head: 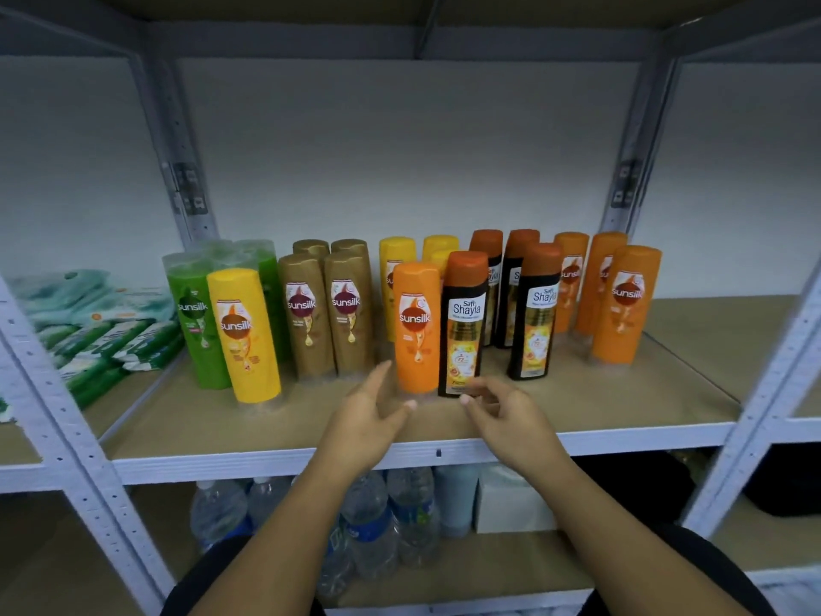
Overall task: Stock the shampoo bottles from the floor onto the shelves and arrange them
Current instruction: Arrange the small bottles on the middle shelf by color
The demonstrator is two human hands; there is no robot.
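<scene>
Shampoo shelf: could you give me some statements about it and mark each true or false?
1. Neither the left hand nor the right hand grips a bottle. True.
2. The front orange Sunsilk bottle stands right beside a black Safi Shayla bottle. True.
3. The green Sunsilk bottles stand at the right end of the row. False: they are at its left end.
4. The front yellow Sunsilk bottle lies on its side. False: it stands.
5. Water bottles sit on the shelf below. True.
</scene>
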